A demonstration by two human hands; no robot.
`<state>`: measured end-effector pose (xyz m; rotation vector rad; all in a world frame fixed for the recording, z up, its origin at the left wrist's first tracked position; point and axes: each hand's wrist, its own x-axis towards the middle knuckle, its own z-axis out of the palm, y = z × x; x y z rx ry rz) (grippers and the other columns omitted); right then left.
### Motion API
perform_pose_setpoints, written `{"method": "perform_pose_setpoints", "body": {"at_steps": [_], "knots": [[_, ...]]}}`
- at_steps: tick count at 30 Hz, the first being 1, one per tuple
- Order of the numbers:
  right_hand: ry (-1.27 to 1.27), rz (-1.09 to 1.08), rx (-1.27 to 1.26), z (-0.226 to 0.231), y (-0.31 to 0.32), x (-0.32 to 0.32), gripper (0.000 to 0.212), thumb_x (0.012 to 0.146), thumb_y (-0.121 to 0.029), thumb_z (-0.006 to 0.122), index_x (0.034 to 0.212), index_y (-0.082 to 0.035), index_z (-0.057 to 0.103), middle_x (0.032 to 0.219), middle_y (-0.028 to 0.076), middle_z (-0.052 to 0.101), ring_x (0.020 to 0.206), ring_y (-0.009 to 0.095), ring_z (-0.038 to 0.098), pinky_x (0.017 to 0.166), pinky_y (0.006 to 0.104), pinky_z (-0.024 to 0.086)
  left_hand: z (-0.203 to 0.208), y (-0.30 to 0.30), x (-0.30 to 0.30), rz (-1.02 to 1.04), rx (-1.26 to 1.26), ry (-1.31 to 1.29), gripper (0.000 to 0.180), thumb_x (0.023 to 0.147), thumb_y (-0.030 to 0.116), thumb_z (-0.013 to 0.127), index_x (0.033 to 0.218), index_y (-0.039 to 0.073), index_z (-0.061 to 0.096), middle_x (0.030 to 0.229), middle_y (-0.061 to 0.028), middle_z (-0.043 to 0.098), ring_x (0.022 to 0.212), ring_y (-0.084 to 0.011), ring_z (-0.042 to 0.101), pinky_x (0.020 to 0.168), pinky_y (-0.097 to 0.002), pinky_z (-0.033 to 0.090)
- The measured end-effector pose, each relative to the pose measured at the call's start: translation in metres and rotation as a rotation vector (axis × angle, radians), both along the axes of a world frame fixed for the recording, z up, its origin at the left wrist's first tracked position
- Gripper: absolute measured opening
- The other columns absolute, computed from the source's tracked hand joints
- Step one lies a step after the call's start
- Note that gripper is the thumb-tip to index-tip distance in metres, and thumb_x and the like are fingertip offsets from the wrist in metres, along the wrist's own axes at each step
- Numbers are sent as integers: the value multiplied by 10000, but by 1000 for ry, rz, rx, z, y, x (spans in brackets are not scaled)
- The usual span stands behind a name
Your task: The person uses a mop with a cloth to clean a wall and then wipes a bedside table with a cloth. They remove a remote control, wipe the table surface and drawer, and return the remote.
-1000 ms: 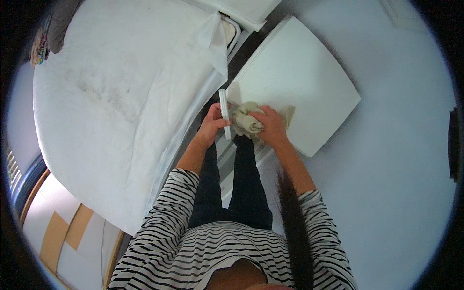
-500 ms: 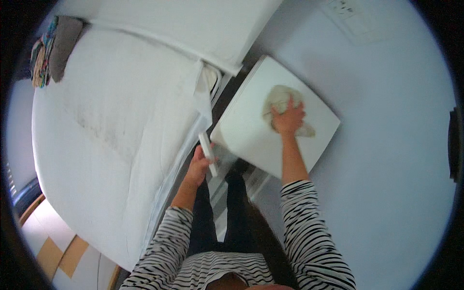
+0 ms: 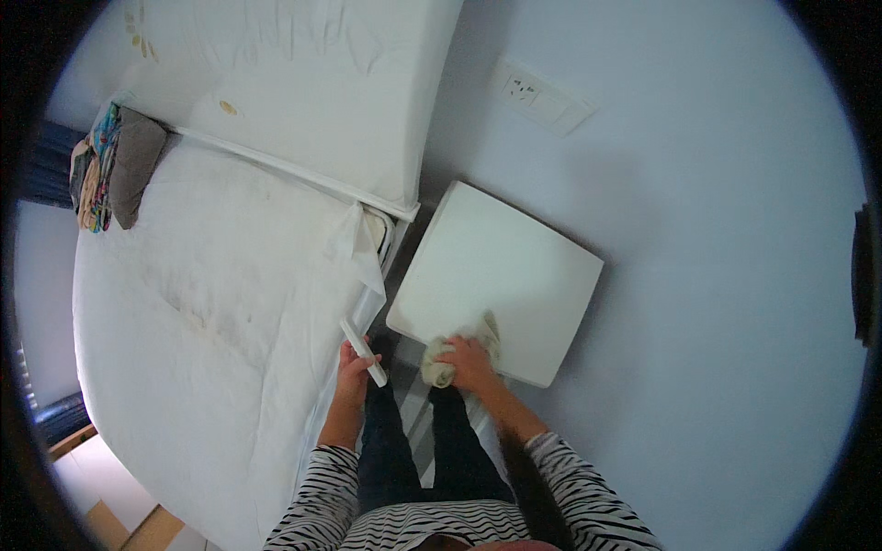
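A pale, crumpled cloth (image 3: 439, 369) is bunched under my right hand (image 3: 470, 365), whose fingers are closed around it. The cloth lies over the near edge of a white square-topped bedside table (image 3: 510, 262), part of it still on the top and part hanging past the edge. To the left, beside the bed's edge, my left hand (image 3: 353, 376) grips a slim white bar-shaped object (image 3: 360, 347); its exact kind is not clear. It is held in the air, tilted, apart from the table.
A large bed with a stained white mattress cover (image 3: 220, 303) fills the left side, with a white headboard (image 3: 303, 83) behind it. A grey cushion (image 3: 138, 161) and folded patterned fabric (image 3: 99, 174) lie at its far left. A wall socket panel (image 3: 547, 99) is beyond the table.
My right hand has drawn the cloth from the middle of the tabletop toward me, to its near edge. The left hand still holds the white bar. The view has shifted.
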<state>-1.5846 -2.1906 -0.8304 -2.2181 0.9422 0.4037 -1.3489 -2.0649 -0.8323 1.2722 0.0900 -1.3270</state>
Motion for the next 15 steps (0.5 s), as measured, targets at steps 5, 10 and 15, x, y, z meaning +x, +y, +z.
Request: {"method": "perform_pose_setpoints", "body": {"at_steps": [5,10,15], "knots": [[28,-972,738,46,-37,-73,522,691,-266,765,1151,-76,607,1176,138,559,1042,268,556,887,409,467,9,5,-9,-33,-40,102,596,641,23,610,1201,94,419,1182,-71,477,953,-232,553,858,-381,467],[-425,-1089,269,159,-89,-48,512,699,-277,768,1083,12,591,1024,132,632,933,243,612,812,362,500,36,15,-30,-168,41,130,507,653,16,614,1133,86,466,1092,-47,514,935,-223,562,823,-359,454],[-585,-757,-124,261,-139,31,486,664,-211,772,1090,-53,600,924,121,623,826,247,630,722,352,513,63,29,-24,-263,45,116,507,661,4,631,1134,95,472,1080,-45,514,994,-206,529,832,-351,445]]}}
